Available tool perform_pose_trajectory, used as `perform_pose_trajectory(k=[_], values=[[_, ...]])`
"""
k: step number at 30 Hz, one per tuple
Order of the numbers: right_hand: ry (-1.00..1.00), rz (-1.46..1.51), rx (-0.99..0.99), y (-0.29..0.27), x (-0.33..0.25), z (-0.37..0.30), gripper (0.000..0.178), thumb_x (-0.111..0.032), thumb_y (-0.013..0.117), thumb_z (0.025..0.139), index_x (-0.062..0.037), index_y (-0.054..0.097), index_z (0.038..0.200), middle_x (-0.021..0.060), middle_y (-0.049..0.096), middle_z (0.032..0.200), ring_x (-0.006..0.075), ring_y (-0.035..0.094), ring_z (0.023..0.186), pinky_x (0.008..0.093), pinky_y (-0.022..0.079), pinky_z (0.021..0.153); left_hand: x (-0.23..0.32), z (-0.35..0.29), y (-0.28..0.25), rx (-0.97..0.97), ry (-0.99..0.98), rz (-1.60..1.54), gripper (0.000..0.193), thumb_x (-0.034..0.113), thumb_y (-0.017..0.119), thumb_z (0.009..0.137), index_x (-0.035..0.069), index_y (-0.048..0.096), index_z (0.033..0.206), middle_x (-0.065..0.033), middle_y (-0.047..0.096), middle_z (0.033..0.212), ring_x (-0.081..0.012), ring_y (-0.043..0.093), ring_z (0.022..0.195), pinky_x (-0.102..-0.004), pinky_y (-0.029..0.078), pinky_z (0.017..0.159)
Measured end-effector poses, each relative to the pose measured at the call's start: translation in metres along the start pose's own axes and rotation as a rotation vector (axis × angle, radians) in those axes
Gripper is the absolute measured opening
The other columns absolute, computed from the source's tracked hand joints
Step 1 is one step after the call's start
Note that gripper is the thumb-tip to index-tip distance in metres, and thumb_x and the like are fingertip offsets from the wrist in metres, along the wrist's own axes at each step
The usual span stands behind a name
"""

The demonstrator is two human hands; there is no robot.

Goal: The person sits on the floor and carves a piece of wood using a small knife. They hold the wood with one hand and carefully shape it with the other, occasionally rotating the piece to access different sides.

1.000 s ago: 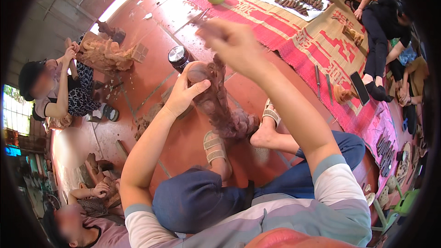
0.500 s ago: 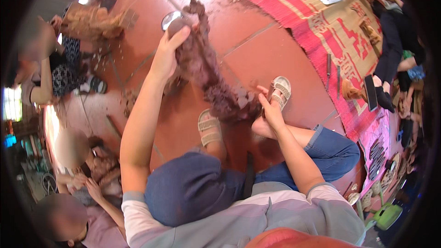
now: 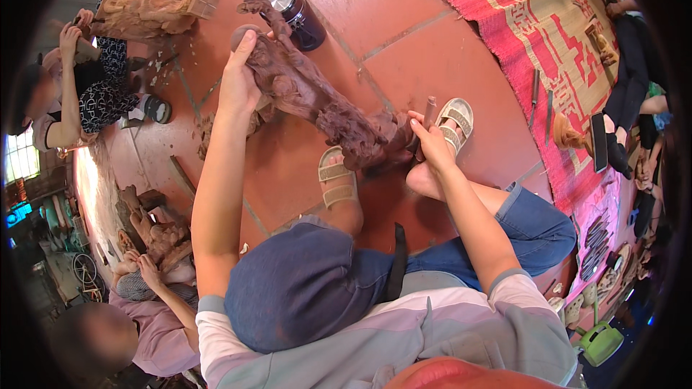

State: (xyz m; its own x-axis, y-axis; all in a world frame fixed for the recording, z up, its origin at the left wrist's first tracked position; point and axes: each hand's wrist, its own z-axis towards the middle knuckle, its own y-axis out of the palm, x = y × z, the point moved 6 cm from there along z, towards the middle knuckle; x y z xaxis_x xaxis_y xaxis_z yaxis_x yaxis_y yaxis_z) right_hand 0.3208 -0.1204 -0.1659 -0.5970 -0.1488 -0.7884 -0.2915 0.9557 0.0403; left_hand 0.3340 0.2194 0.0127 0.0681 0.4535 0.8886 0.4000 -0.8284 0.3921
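Observation:
A long dark brown wood carving (image 3: 310, 94) with knobbly relief lies slantwise in front of me. Its far end points up and left, and its near end is low between my feet. My left hand (image 3: 241, 79) is closed around the rounded far part, thumb on top. Beside the near end, my right hand (image 3: 432, 142) grips a carving tool with a brown cylindrical handle (image 3: 430, 109). The handle sticks up out of my fingers. The tool's working tip is hard to make out against the carving.
A dark steel-lidded flask (image 3: 306, 27) stands on the tiled floor behind the carving. To the right, a red and tan mat (image 3: 530, 65) carries tools and small carvings. People work at left around another carving (image 3: 148, 18). A green object (image 3: 600, 342) sits at lower right.
The carving's far end has swung left, uncovering the flask. My left hand moved left with it. The tool in my right hand now points its handle up more plainly.

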Motion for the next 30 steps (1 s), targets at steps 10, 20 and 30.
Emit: perform_pose_trajectory(k=[10, 20, 30], values=[[-0.050, -0.010, 0.002, 0.000, 0.012, 0.011, 0.036, -0.023, 0.056, 0.093, -0.0034, 0.055, 0.123, 0.0029, 0.061, 0.085, 0.0062, 0.039, 0.043, 0.0220, 0.027, 0.036, -0.003, -0.008, -0.021, 0.130, 0.024, 0.043, 0.035, 0.036, 0.061, 0.090, 0.011, 0.050, 0.113, -0.0128, 0.061, 0.113, -0.0235, 0.057, 0.109, -0.0402, 0.044, 0.097], [-0.092, 0.030, 0.006, -0.001, 0.027, 0.027, 0.033, -0.023, 0.055, 0.093, -0.0046, 0.056, 0.121, -0.0020, 0.054, 0.072, 0.0060, 0.035, 0.039, 0.0230, 0.023, 0.034, 0.000, -0.004, -0.019, 0.149, -0.006, 0.022, 0.035, 0.033, 0.060, 0.092, 0.008, 0.052, 0.115, -0.0110, 0.060, 0.116, -0.0237, 0.056, 0.110, -0.0412, 0.043, 0.098], [-0.041, 0.009, 0.049, 0.000, 0.018, 0.025, 0.029, -0.025, 0.055, 0.094, -0.0078, 0.059, 0.117, -0.0055, 0.044, 0.055, 0.0072, 0.031, 0.035, 0.0245, 0.021, 0.033, -0.007, -0.010, -0.031, 0.254, -0.046, -0.025, 0.034, 0.032, 0.061, 0.091, 0.007, 0.054, 0.114, -0.0087, 0.059, 0.115, -0.0228, 0.057, 0.108, -0.0413, 0.044, 0.096]])
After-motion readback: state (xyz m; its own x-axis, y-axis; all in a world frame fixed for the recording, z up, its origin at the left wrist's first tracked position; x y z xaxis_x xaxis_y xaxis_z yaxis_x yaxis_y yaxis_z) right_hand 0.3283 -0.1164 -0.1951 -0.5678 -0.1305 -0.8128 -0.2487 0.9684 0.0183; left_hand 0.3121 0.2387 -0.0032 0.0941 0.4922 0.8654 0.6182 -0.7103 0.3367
